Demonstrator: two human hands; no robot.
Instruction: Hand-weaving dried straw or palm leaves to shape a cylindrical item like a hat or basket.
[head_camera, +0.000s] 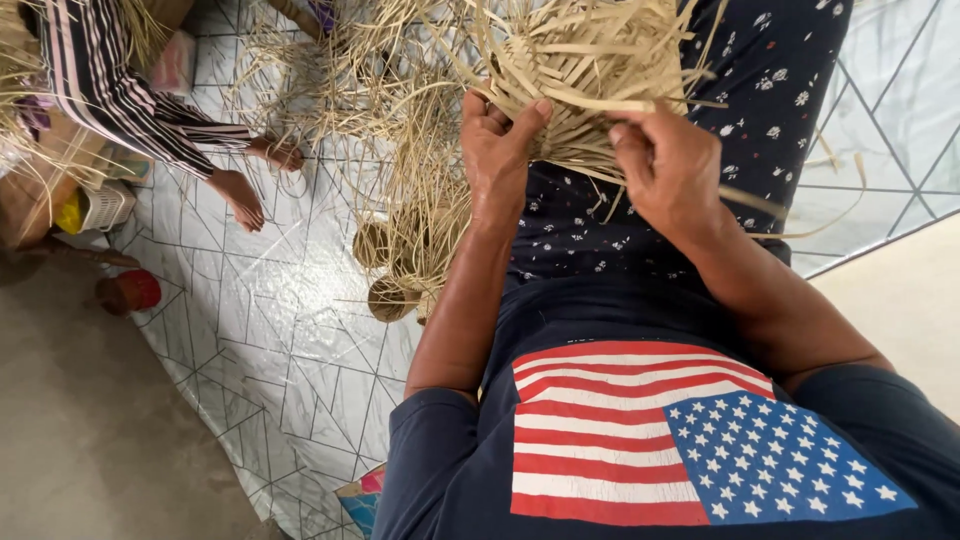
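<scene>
A half-woven mat of pale straw strips (585, 70) rests on my lap, its loose ends sticking out in all directions. My left hand (497, 150) pinches strips at the woven edge, thumb on top. Close beside it, my right hand (668, 165) grips other strips of the same weave. A long loose strip (800, 215) trails off to the right over my dark flowered trousers.
A heap of loose straw strips (370, 90) and several coiled straw rolls (392, 295) lie on the patterned floor sheet (270, 340). Another person in striped clothes (120, 90) sits at the upper left, bare feet out. A small red cup (130, 290) stands on the bare floor.
</scene>
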